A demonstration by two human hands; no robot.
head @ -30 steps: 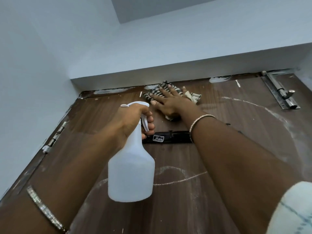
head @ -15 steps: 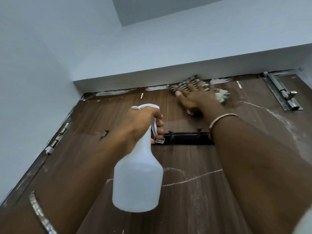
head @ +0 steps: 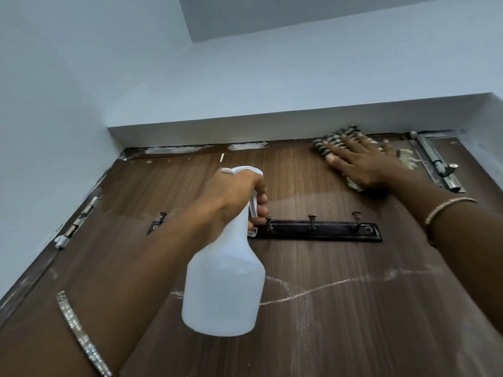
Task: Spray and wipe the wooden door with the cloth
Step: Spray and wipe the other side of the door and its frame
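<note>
1. While the right hand lies flat with its fingers straight and spread, we find it pressing the cloth against the wooden door at about one o'clock in our view, hard under the door's top edge. Nothing is gripped. We judge the flat palm is there to spread pressure across the cloth.
2. The cloth is striped and bunched under the palm. A pale end shows at the hand's three o'clock, just beside the tower bolt.
3. The left hand grasps the spray bottle round its neck at the centre of view, fingers curled at the trigger. The body hangs toward six o'clock and the nozzle points toward twelve. We cannot tell whether the trigger is squeezed.
4. We judge the bottle is held off the panel so that spraying can resume without setting anything down.
5. A pale sheen crosses the door just above the hook rail, between bottle and cloth. We read it as wet spray awaiting the cloth.
6. A white line runs at four o'clock from the bottle, and white smears sit along the top edge at twelve. We rate the wiping as part done.
7. Risk noted: the cloth's loose end could snag on the bolt.
</note>
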